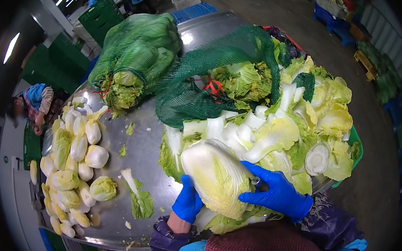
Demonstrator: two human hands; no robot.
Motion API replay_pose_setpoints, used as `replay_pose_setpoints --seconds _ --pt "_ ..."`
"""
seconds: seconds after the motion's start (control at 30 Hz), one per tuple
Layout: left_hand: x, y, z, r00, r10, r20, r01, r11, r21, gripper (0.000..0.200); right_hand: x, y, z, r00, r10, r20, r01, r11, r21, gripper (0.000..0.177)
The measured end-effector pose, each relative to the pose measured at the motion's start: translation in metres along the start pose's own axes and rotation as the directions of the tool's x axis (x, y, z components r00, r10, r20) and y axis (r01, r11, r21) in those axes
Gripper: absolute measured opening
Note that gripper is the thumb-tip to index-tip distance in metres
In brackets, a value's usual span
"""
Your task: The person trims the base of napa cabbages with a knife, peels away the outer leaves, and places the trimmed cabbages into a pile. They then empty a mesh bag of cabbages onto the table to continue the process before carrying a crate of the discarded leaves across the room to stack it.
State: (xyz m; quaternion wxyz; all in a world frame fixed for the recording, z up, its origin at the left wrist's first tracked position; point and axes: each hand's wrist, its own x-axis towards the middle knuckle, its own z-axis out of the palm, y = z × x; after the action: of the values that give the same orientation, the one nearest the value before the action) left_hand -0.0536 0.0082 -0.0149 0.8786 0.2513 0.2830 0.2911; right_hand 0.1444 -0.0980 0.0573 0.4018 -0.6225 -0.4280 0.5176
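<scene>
I see both blue-gloved hands closed on one plump, pale yellow-and-white Chinese cabbage (218, 176), which lies tilted between them with its whitish end pointing away from the wearer. The left hand (188, 202) cups its lower left side, thumb upright against the leaves. The right hand (273, 193) grips the opposite side with its fingers spread; a small shiny piece (255, 180) shows at those fingers, and I can't make out what it is.

Just beyond the grip and off to its right, I have a broad heap of loose white-ribbed, yellow-green leaves (278, 136), with a round, pale cut stem end (317, 158) facing up near its right side. The rim of a bright green plastic crate (356, 145) shows at that edge.

Farther out from the hands, a dark green mesh net (206, 62) lies slack around more leaves, a red tie (213, 86) bunched in it. Beyond and left of that sits a bulging green mesh sack (139, 45), stuffed full.

Left of the grip, a single limp leaf (141, 198) lies on the grey metal table (109, 212), and well apart from the left hand I see a pile of small, pale trimmed cabbages (79, 148). Past that pile, another person (37, 103) is in view.
</scene>
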Motion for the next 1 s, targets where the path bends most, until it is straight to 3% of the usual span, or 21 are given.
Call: replay_pose_setpoints --seconds 0.03,0.07,0.13,0.2,0.27,0.33,0.4,0.53,0.6,0.67,0.7,0.73,0.8,0.83,0.87,0.9,0.93,1.0 --pt "-0.003 -0.001 0.0 0.996 -0.014 -0.089 0.006 0.995 -0.096 0.087 0.0 0.01 -0.001 0.99 -0.139 -0.021 0.136 0.983 -0.123 0.059" --pt "-0.003 0.001 0.003 0.996 -0.013 -0.085 0.005 0.995 -0.095 0.087 0.001 0.018 -0.003 0.96 -0.278 -0.029 0.263 0.933 -0.245 0.056" --pt "-0.006 0.005 0.011 0.996 0.082 0.042 -0.089 0.975 0.204 0.089 0.005 0.027 -0.01 0.927 -0.368 -0.07 0.326 0.885 -0.333 0.051" --pt "-0.006 0.013 0.021 0.995 0.089 0.041 -0.097 0.955 0.282 0.091 0.005 0.022 -0.018 0.883 -0.457 -0.105 0.376 0.824 -0.423 0.045" --pt "-0.006 0.018 0.026 0.974 0.142 0.178 -0.212 0.854 0.475 0.09 0.0 -0.002 -0.026 0.846 -0.53 0.052 0.352 0.483 -0.801 0.039" --pt "-0.005 0.024 0.034 0.969 0.14 0.201 -0.225 0.837 0.499 0.091 -0.001 -0.011 -0.029 0.81 -0.581 0.078 0.392 0.439 -0.809 0.035" --pt "-0.004 0.027 0.035 0.939 0.196 0.283 -0.332 0.732 0.595 0.094 -0.002 -0.018 -0.033 0.814 -0.557 0.164 0.34 0.228 -0.913 0.03" --pt "-0.007 0.026 0.038 0.931 0.169 0.325 -0.355 0.638 0.683 0.094 0.0 -0.015 -0.03 0.799 -0.573 0.18 0.357 0.212 -0.91 0.04" --pt "-0.01 0.026 0.043 0.943 0.137 0.303 -0.309 0.699 0.645 0.094 0.0 -0.012 -0.033 0.798 -0.555 0.234 0.332 0.08 -0.94 0.035" --pt "-0.015 0.025 0.042 0.932 0.187 0.309 -0.352 0.665 0.659 0.095 0.019 0.039 -0.06 0.777 -0.625 0.079 0.337 0.306 -0.89 0.028" --pt "-0.019 0.027 0.038 0.93 0.168 0.328 -0.355 0.648 0.674 0.096 0.024 0.053 -0.08 0.956 -0.221 -0.192 -0.017 0.614 -0.789 0.014" --pt "-0.022 0.032 0.041 0.913 0.173 0.369 -0.39 0.638 0.664 0.095 0.021 0.053 -0.085 0.94 -0.279 -0.195 -0.09 0.349 -0.933 0.014" --pt "-0.02 0.036 0.041 0.929 0.163 0.331 -0.357 0.626 0.694 0.093 0.006 0.029 -0.065 0.884 -0.438 -0.163 0.114 0.541 -0.833 0.024" --pt "-0.021 0.034 0.037 0.935 0.149 0.323 -0.342 0.625 0.702 0.093 0.004 0.012 -0.054 0.889 -0.445 -0.107 0.229 0.635 -0.738 0.036" --pt "-0.014 0.033 0.033 0.943 0.14 0.303 -0.307 0.717 0.625 0.092 0.005 -0.002 -0.045 0.895 -0.444 -0.036 0.354 0.757 -0.549 0.046" --pt "-0.008 0.031 0.029 0.952 0.125 0.28 -0.264 0.802 0.537 0.09 0.006 -0.015 -0.035 0.906 -0.424 0.008 0.394 0.835 -0.384 0.052" --pt "-0.005 0.03 0.025 0.951 0.117 0.285 -0.26 0.801 0.539 0.09 0.006 -0.023 -0.029 0.906 -0.422 -0.001 0.39 0.837 -0.384 0.052" --pt "-0.002 0.028 0.02 0.926 -0.018 0.376 -0.211 0.804 0.556 0.092 0.007 -0.033 -0.024 0.937 -0.336 0.092 0.346 0.929 -0.134 0.058"
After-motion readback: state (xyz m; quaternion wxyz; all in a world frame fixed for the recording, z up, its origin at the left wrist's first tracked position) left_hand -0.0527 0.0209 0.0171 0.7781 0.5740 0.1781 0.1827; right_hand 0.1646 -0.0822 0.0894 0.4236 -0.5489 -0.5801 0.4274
